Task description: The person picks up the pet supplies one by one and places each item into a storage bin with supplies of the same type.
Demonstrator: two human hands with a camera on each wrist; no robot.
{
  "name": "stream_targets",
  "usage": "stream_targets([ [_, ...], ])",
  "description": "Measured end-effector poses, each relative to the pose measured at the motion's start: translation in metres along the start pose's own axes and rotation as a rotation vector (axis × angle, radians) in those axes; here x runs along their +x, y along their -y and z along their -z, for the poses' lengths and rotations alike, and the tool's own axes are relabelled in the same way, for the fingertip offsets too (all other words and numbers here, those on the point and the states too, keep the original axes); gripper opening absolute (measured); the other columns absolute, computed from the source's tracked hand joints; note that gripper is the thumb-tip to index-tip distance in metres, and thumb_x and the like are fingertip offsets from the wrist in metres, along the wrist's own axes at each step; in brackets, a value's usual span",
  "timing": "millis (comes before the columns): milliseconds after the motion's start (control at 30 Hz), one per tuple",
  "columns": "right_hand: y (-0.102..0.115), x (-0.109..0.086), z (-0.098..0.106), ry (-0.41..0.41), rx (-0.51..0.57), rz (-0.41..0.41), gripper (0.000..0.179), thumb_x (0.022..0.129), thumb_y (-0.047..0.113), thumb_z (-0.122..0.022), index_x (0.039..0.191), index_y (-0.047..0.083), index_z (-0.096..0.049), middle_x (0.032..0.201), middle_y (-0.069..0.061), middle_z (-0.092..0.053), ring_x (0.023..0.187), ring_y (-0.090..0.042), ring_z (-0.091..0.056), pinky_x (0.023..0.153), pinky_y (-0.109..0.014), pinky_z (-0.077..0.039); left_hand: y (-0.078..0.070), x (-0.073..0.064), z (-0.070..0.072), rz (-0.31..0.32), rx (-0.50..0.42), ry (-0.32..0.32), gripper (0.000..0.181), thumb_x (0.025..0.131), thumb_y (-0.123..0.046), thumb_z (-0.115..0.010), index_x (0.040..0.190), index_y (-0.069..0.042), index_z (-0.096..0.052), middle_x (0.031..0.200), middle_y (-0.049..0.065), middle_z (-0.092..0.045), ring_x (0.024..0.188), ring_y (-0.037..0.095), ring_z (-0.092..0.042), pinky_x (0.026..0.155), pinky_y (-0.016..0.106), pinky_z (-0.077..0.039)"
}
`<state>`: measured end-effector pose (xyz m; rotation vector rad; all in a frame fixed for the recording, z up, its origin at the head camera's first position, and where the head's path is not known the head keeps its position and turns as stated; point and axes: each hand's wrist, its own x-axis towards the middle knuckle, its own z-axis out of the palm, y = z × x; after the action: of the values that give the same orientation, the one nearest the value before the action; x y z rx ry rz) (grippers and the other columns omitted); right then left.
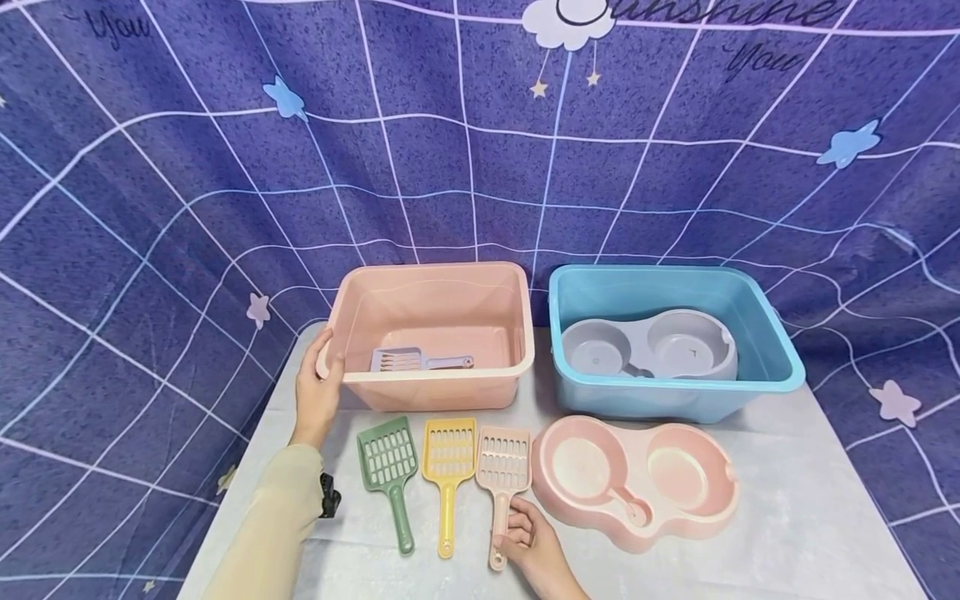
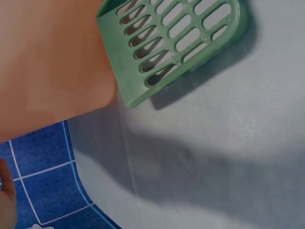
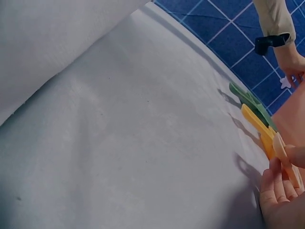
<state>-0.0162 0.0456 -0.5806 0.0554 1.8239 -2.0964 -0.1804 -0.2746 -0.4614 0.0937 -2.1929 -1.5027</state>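
Note:
My left hand (image 1: 317,392) grips the left front corner of a pink litter box (image 1: 435,393), fingers along its side and thumb by the front rim. Inside that box lies a lavender litter scoop (image 1: 448,362). With my right hand (image 1: 531,542) I hold the handle of a pink litter scoop (image 1: 504,460), thumb on one side and fingers on the other. To its left are a yellow litter scoop (image 1: 447,492) and a green litter scoop (image 1: 397,492). In the right wrist view, the pink scoop's handle (image 3: 282,155) shows between thumb and fingers.
A pink double pet bowl (image 1: 637,467) sits just right of the pink scoop. Behind it stands a blue litter box (image 1: 645,405) with a grey double pet bowl (image 1: 637,337) inside. A patterned blue curtain (image 1: 420,150) hangs behind the white-covered table (image 1: 795,517).

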Motion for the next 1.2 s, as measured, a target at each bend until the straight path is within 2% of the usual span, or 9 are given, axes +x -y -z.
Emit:
stream_targets([
  [567,0.004,-0.003,-0.003,0.028,0.114,0.003,0.072,0.076,-0.005,-0.069,0.133,-0.015,-0.026,0.091,-0.009,-0.06,0.073,-0.009,-0.06,0.066,-0.02,-0.052,-0.001,0.0,0.0,0.002,-0.003,0.006,0.044,0.09,-0.004,-0.054,0.134,0.0,-0.046,0.144,0.016,-0.036,0.134,0.028,-0.029,0.11,0.031,-0.023],
  [1200,0.017,-0.007,-0.001,-0.008,0.106,0.03,0.075,0.075,-0.003,-0.07,0.134,-0.013,-0.024,0.09,-0.007,-0.059,0.07,-0.006,-0.057,0.061,-0.014,-0.048,-0.001,-0.001,0.0,0.005,-0.012,0.012,0.044,0.091,-0.007,-0.054,0.134,-0.001,-0.046,0.144,0.016,-0.036,0.134,0.029,-0.029,0.11,0.032,-0.023],
])
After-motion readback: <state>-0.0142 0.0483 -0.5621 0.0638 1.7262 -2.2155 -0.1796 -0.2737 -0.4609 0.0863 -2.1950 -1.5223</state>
